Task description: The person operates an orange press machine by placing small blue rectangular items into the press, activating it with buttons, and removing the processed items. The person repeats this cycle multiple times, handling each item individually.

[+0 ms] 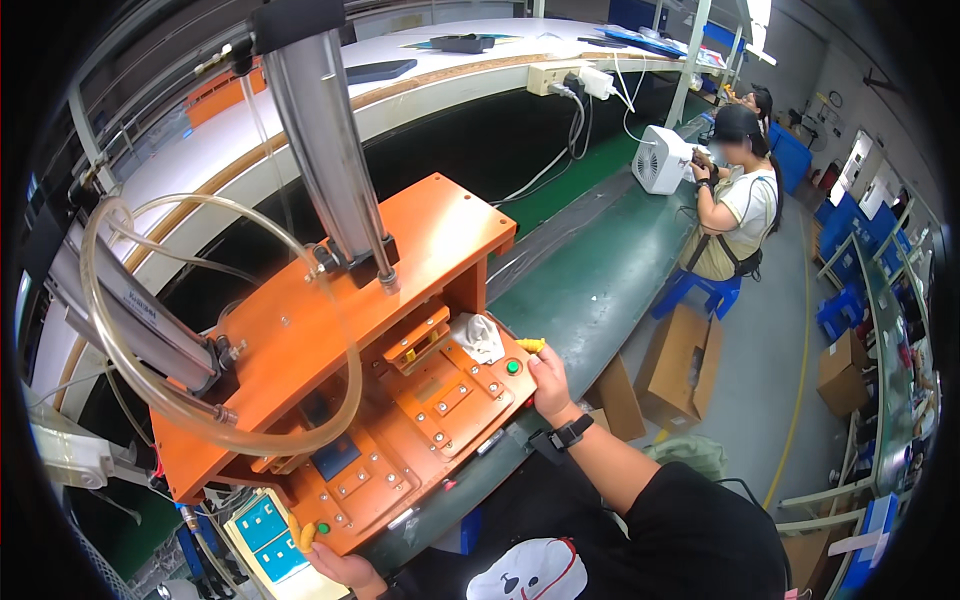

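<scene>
In front of me stands an orange pneumatic press (pixel 440 235) with a bolted lower plate (pixel 415 465). My right hand (pixel 552 388) is closed around the plate's right corner, its thumb beside a green button (pixel 513 367). At the near left corner, my left hand (pixel 345 567) is closed around the edge near another green button (pixel 323 528). Yellow finger cots cover some fingertips of both hands. A crumpled white cloth (pixel 478 338) lies at the plate's far right. Under the orange top, a dark blue flat piece (pixel 336 457) sits on the left of the plate.
Metal cylinders (pixel 325 140) rise from the press, with a clear hose (pixel 110 330) looping in front. Blue-green panels (pixel 263 522) lie in a tray at left. A white fan (pixel 661 160) stands on the green bench (pixel 600 260). A seated co-worker (pixel 740 205) and cardboard boxes (pixel 682 365) are at right.
</scene>
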{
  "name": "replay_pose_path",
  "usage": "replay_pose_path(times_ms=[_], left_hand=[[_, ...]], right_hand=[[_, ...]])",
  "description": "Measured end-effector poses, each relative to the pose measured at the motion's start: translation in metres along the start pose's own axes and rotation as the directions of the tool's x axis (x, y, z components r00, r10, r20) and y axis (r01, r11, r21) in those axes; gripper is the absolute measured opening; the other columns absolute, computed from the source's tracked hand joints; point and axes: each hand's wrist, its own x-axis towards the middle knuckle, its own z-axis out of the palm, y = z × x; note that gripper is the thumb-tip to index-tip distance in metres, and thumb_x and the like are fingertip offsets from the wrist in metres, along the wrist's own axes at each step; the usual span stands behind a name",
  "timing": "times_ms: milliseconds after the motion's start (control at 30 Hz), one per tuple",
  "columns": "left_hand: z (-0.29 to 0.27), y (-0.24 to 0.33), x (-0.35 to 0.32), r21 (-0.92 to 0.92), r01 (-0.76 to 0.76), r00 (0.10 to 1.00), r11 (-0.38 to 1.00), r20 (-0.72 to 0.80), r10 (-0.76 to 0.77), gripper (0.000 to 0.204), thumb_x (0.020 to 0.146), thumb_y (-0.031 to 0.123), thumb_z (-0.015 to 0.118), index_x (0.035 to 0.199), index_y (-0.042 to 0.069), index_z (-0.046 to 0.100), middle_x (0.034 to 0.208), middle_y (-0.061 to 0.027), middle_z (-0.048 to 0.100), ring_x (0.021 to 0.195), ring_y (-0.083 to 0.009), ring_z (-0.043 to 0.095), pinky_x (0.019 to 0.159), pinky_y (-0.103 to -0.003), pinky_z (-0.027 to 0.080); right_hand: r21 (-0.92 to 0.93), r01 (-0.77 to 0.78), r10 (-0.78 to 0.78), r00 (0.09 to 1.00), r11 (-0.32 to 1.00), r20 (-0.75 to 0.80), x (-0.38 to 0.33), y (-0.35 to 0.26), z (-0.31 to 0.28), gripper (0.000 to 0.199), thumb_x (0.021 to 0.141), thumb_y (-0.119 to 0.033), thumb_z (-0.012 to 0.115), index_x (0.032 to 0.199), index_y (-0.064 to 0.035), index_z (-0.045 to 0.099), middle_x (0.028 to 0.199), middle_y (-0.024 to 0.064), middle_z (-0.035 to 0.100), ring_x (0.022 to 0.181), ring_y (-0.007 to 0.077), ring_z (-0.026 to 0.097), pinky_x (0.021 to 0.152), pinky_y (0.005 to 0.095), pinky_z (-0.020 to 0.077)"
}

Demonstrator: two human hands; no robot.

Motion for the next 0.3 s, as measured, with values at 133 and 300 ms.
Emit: replay_pose_path(times_ms=[133, 300], left_hand=[[0.030, 0.031, 0.004, 0.091, -0.112, 0.993, 0.990, 0.034, 0.109, 0.048, 0.109, 0.026, 0.045, 0.140, -0.010, 0.052, 0.144, -0.0272, 0.056, 0.129, -0.0381, 0.056, 0.108, -0.047, 0.045], [0.020, 0.031, 0.001, 0.371, -0.118, 0.993, 0.921, 0.062, 0.102, 0.058, 0.111, 0.029, 0.034, 0.145, -0.015, 0.048, 0.153, -0.0339, 0.047, 0.132, -0.0495, 0.053, 0.110, -0.056, 0.044]], right_hand=[[-0.019, -0.010, 0.010, 1.000, 1.000, 0.005, -0.001, -0.004, -0.007, 0.032, 0.105, -0.011, 0.047, 0.131, 0.0040, 0.060, 0.124, 0.0070, 0.064, 0.115, 0.0132, 0.059, 0.103, 0.0289, 0.0462], [-0.305, 0.045, -0.013, 0.994, 0.951, 0.107, 0.004, -0.009, -0.015, 0.030, 0.106, -0.012, 0.049, 0.131, 0.0001, 0.061, 0.132, 0.0094, 0.060, 0.120, 0.0162, 0.057, 0.104, 0.0303, 0.0460]])
